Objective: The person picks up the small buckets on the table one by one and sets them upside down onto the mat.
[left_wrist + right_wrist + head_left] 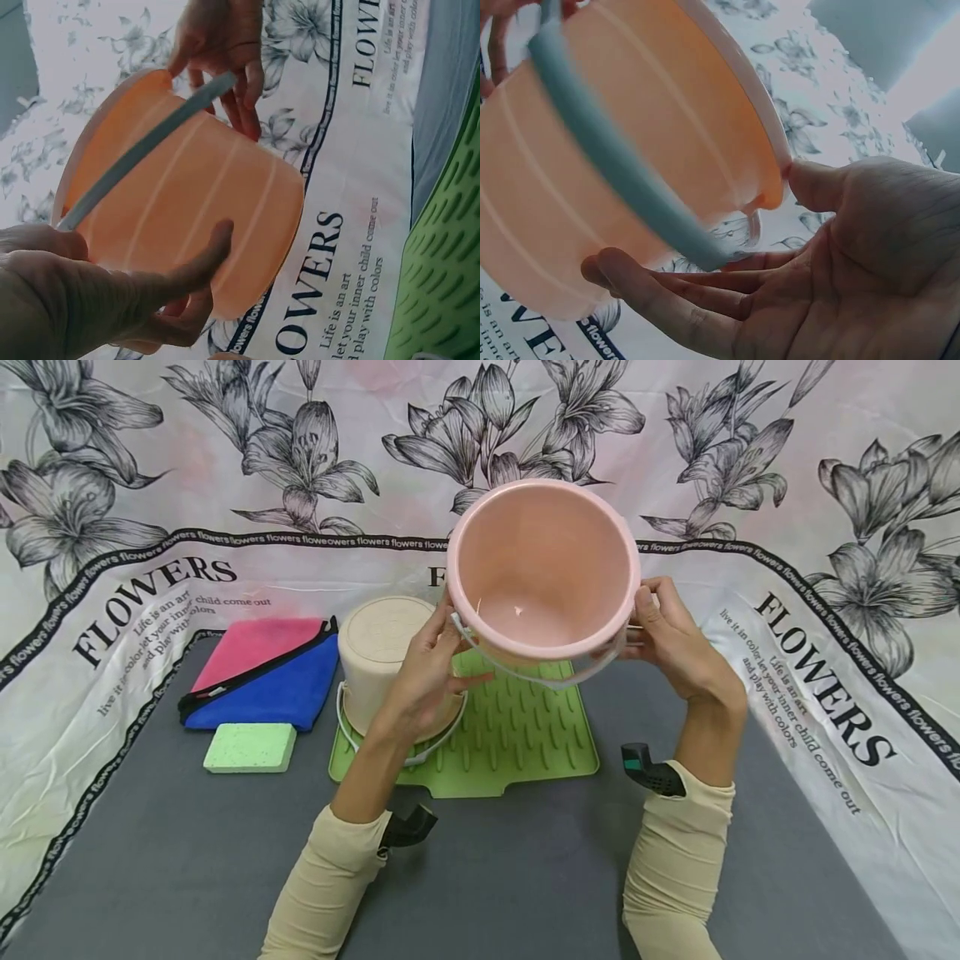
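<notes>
A pink bucket [546, 568] is held up in the air between both hands, tilted so its inside faces the head camera. The left hand [427, 681] grips its left side near the rim. On the opposite side, the right hand [678, 643] holds it, thumb by the rim in the right wrist view and fingers along the wall [652, 142]. The bucket's pale handle [146, 154] hangs loose across the front. Behind the left hand, a cream bucket [375, 652] stands upside down, partly hidden by that arm, its handle lying round its base.
A green mat with raised ridges [525, 727] lies under the cream bucket. To the left are a pink and blue cloth pouch with black edging [277, 668] and a light green sponge [250, 748]. A flower-printed cloth [330, 510] covers the back and sides.
</notes>
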Demonstrator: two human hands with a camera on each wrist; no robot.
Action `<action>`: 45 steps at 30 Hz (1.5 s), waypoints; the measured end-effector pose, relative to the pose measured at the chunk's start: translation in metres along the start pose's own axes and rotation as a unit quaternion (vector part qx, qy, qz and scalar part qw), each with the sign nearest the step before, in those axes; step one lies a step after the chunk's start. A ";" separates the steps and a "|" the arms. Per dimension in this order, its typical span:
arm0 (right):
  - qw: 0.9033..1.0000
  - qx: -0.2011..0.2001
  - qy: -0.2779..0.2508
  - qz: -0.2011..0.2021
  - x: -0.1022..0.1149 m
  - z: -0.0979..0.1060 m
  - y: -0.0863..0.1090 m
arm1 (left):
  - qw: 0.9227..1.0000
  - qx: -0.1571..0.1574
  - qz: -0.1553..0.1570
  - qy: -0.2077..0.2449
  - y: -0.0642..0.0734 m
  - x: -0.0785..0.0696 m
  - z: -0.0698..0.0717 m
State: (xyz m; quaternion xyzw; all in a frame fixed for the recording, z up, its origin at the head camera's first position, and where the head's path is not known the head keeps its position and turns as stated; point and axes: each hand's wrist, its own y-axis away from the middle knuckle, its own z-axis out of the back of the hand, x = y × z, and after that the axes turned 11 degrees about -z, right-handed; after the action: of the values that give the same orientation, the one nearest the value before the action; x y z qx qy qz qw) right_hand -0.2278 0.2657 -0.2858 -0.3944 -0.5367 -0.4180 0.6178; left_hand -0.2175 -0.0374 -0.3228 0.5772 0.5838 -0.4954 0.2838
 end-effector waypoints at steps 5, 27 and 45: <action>0.999 0.000 -0.027 0.022 -0.002 -0.001 0.000 | 0.996 -0.030 0.007 0.081 -0.003 0.006 -0.003; 0.992 0.023 0.078 0.101 -0.004 0.013 0.012 | 0.989 -0.045 -0.101 0.094 -0.004 0.004 0.005; 0.990 0.069 0.062 0.110 0.001 0.005 0.011 | 0.987 0.046 -0.128 -0.091 0.001 -0.005 0.012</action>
State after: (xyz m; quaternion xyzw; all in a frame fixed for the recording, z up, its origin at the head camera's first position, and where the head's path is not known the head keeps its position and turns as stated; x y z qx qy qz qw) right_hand -0.2187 0.2736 -0.2844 -0.3809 -0.4782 -0.3333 0.7178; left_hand -0.2185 -0.0504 -0.3222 0.4629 0.6011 -0.6043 0.2432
